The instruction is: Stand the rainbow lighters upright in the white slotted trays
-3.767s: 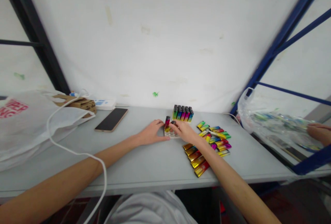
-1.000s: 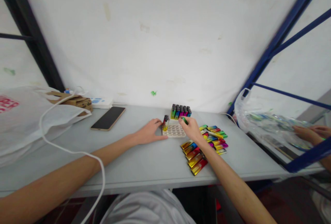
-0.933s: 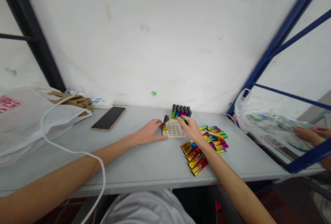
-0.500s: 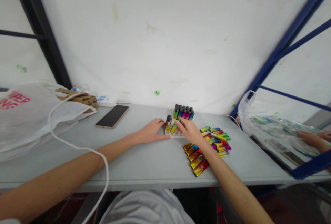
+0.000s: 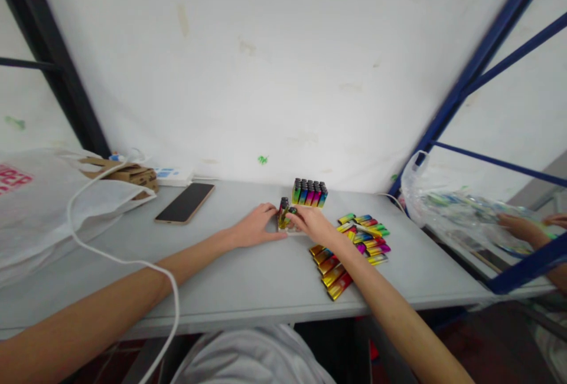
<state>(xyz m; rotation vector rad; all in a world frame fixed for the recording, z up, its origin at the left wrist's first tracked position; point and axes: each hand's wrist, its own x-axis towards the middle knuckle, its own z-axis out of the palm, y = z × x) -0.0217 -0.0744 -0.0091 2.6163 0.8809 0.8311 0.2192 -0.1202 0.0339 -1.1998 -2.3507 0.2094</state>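
Apparently mid-placement, the right hand (image 5: 312,224) had its grip pinched on a lighter (image 5: 289,213) just above the white tray (image 5: 291,230) on the bench (image 5: 248,280), while the left hand (image 5: 254,230) lay unclenched against the tray's edge; seating it called for an upright line-up.

The table (image 5: 248,289) is bare in front, between the two forearms, and a hand can pass there freely. There is also open surface between the phone (image 5: 185,202) and the left hand (image 5: 256,227). Behind the right hand (image 5: 311,224), a block of upright lighters (image 5: 309,193) stands near the wall, so little room is left there. To the right, loose lighters (image 5: 354,245) lie flat and cover the surface. Farther right, a plastic bag (image 5: 447,212) and a blue frame (image 5: 465,83) close the side. On the left, a white bag (image 5: 48,207) and a white cable (image 5: 133,263) take the corner.
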